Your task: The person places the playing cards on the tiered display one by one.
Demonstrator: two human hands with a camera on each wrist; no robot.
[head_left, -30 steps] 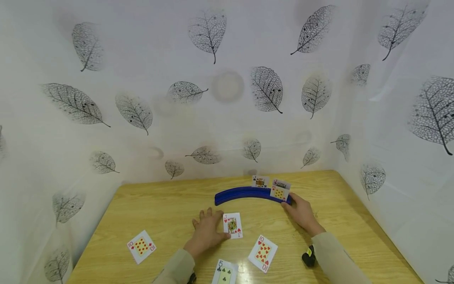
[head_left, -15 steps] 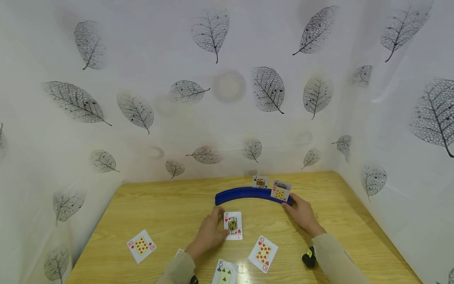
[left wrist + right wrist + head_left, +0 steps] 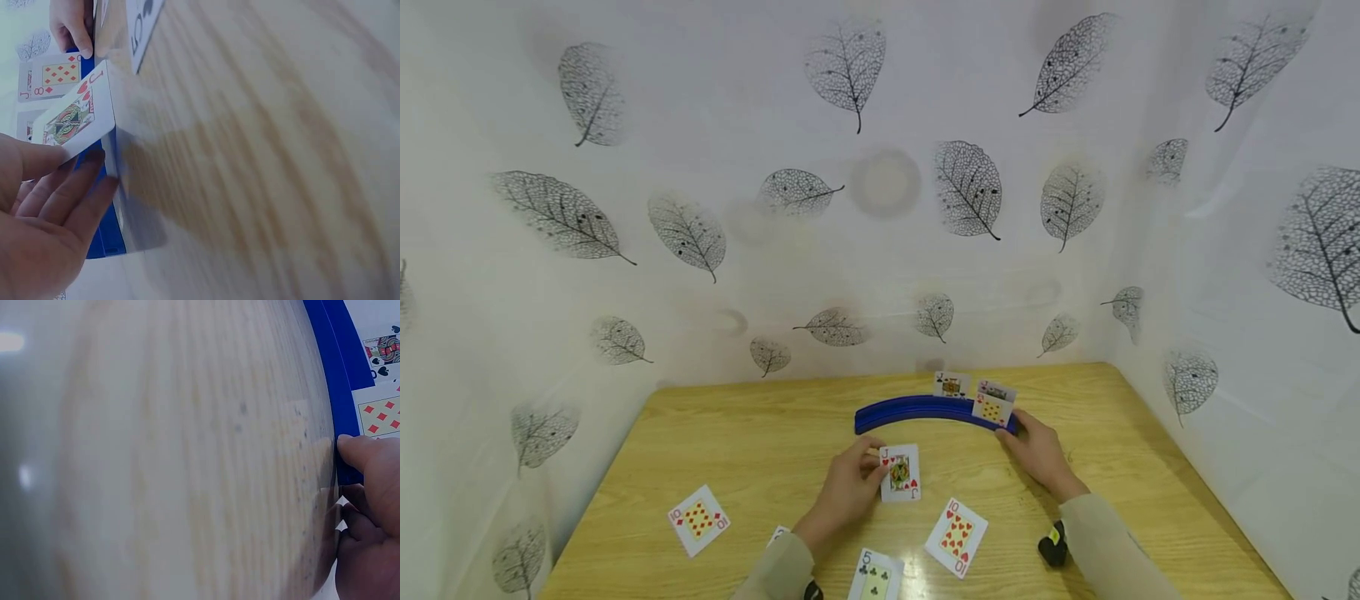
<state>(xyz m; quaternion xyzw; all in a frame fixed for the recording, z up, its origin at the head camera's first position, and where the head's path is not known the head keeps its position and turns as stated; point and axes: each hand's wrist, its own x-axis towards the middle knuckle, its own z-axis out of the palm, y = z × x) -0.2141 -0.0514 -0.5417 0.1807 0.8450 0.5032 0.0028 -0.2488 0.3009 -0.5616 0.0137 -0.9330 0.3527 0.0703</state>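
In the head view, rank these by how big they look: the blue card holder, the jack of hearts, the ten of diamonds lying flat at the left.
1. blue card holder, clearly the widest.
2 and 3. jack of hearts, pinched by the left hand, and ten of diamonds: they look about alike, so no ranking.

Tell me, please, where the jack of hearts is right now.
In the head view the jack of hearts is mid-table, pinched by the left hand, just in front of the blue card holder.

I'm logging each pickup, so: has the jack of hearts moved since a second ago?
Yes. The jack of hearts, pinched by the left hand, has lifted and shifted slightly toward the blue card holder.
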